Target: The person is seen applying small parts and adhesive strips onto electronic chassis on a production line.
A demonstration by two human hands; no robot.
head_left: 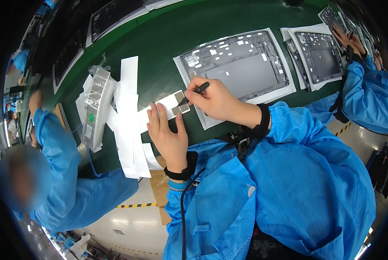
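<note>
My right hand [217,102] is closed around black tweezers [201,87]. Their dark tip points down at grey patches [179,111] near the right end of a white backing strip [170,100]. On that strip rest the outstretched fingers of my left hand [171,141], flat and slightly apart, with the thumb near the grey patches. Just beyond my right hand lies a dark tablet housing [241,71] dotted with small white pieces, on a white sheet [284,89]. The right wrist and palm hide its near left corner.
Left of my hands, loose white strips [129,117] overlap beside a plastic-wrapped bundle [99,99] of grey-and-white pieces. More housings [323,60] lie at the right on the green table [152,47]. Co-workers in blue sit on both sides; one's hands [349,42] touch a housing.
</note>
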